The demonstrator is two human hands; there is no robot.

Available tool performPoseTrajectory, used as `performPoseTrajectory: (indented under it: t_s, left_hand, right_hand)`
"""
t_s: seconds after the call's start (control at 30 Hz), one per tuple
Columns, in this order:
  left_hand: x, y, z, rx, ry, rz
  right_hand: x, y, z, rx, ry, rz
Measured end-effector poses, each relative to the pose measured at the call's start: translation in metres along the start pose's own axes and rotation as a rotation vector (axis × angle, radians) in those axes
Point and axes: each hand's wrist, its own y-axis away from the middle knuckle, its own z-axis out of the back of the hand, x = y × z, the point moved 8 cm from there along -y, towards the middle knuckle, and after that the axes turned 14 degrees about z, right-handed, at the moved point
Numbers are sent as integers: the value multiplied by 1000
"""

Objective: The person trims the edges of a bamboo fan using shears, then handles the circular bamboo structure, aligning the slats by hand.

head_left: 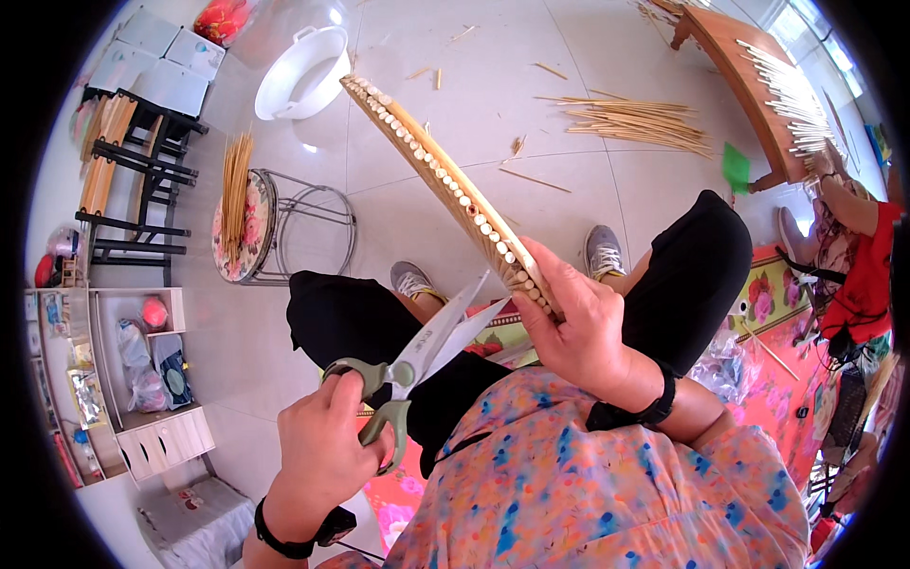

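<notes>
My left hand (327,441) is closed on the green handles of a pair of scissors (417,365), whose silver blades are slightly parted and point up toward the near end of a long strip of sticks. My right hand (578,337) grips that stick strip (427,166) at its near end, with the thumb on its left side and fingers behind. The strip slants up to the left, showing a row of pale, round cut ends along its edge. Both hands are above my lap, between my black-clad knees.
Sticks lie on the tiled floor (635,123) and on a floral stool (261,237) at left. Also around me are a white basin (294,76), folded black frames (142,180), shelving (156,422), and a wooden bench (720,57) with white sticks. A co-worker's arm (853,209) is at far right.
</notes>
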Motion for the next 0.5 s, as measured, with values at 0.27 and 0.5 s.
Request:
performPoseTrajectory:
  t_s: [0.27, 0.5]
  left_hand:
    - [-5, -1, 7, 48, -190, 19]
    - [-10, -2, 13, 40, -239, -17]
  right_hand:
    - [5, 1, -4, 17, 14, 54]
    - [6, 0, -2, 31, 17, 42]
